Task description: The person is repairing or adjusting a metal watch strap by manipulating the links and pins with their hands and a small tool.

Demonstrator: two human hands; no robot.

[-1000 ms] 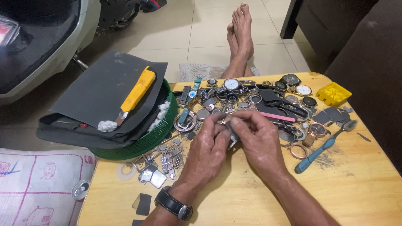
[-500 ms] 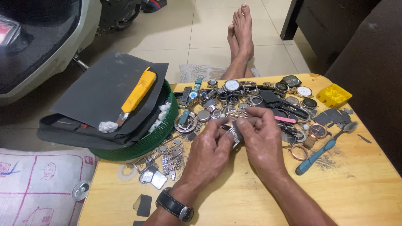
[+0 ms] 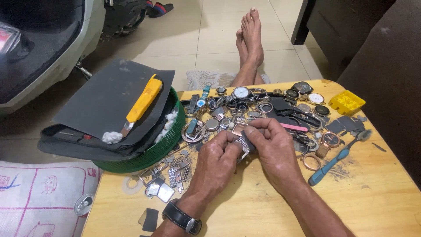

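Both hands have crept a little toward six o'clock since the earlier frames, away from the heap of parts, and the piece between them now sits lower on the wooden table (image 3: 263, 206); the left hand (image 3: 219, 160) is closed around a metal watch band (image 3: 242, 148), thumb and fingers pinching it from nine o'clock; the right hand (image 3: 274, 147) meets it from three o'clock, fingertips narrowed onto a small dark scrap pressed against the same band; the band lies just above the table, near its middle, at six o'clock of the pile of watches (image 3: 258, 107); a black wristwatch (image 3: 182, 218) circles the left wrist; at three o'clock of the right hand lie a blue toothbrush (image 3: 335, 160) and a copper-coloured ring (image 3: 311, 162); a yellow box (image 3: 347, 102) stands at two o'clock; at ten o'clock a green basket (image 3: 164, 142) bears grey sandpaper sheets (image 3: 109, 98) and a yellow utility knife (image 3: 142, 101); bare feet (image 3: 250, 37) rest on the tiled floor at twelve o'clock.
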